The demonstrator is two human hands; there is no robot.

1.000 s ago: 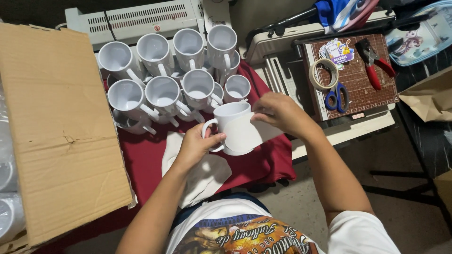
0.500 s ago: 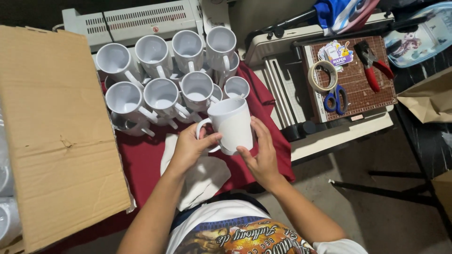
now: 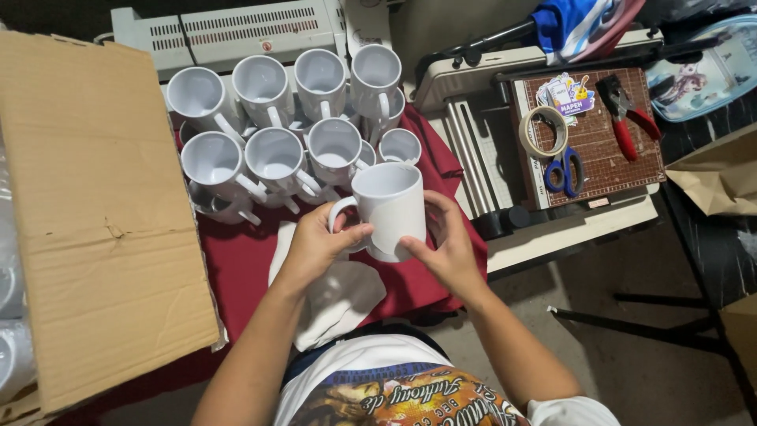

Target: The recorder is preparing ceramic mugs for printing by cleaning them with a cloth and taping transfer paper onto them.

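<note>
Your left hand (image 3: 315,244) has its grip clamped on the handle side of the white mug (image 3: 389,209). Your right hand (image 3: 445,248) clasps its other side. You hold the mug upright above the red cloth (image 3: 244,264), just before the cluster of mugs (image 3: 276,118), with the cardboard box (image 3: 95,221) to the left.

The lower side of the white mug (image 3: 388,207) is hidden behind the fingers of the left hand (image 3: 317,243) and right hand (image 3: 447,246). The cardboard flap (image 3: 95,213) covers the red cloth's (image 3: 240,264) left edge, and the white rag (image 3: 339,296) disappears under the left wrist. Back-row mugs (image 3: 315,83) overlap one another.
</note>
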